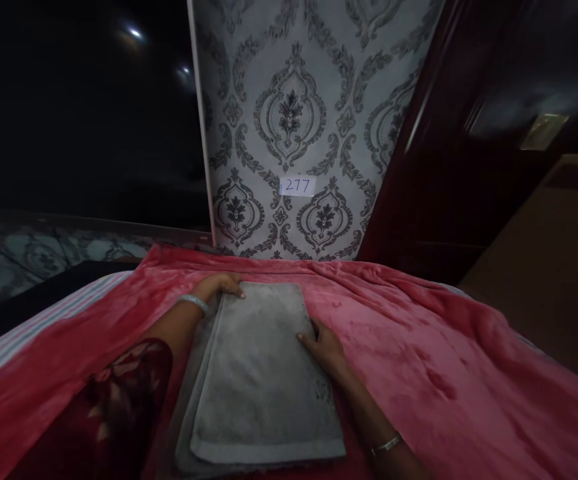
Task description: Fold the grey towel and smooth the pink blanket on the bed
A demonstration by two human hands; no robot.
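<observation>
A folded grey towel [269, 373] lies in layers on a red plush blanket, with a smooth band along its near edge and a small dark mark at the lower right. My left hand [226, 285] grips the far left corner, thumb on top and the other fingers tucked out of sight. At the right edge, my right hand [325, 345] pinches the towel, its thumb over the top and its fingers mostly hidden behind the side. The layers look slightly offset along the left edge.
The red blanket [393, 360] spreads around the towel, over a striped cloth [53, 320] showing at the left. Behind stand a patterned wall [289, 120] with a paper label [297, 186], a dark screen [83, 120] and a dark red glossy panel [449, 153]. A brown box-like shape [553, 247] is at right.
</observation>
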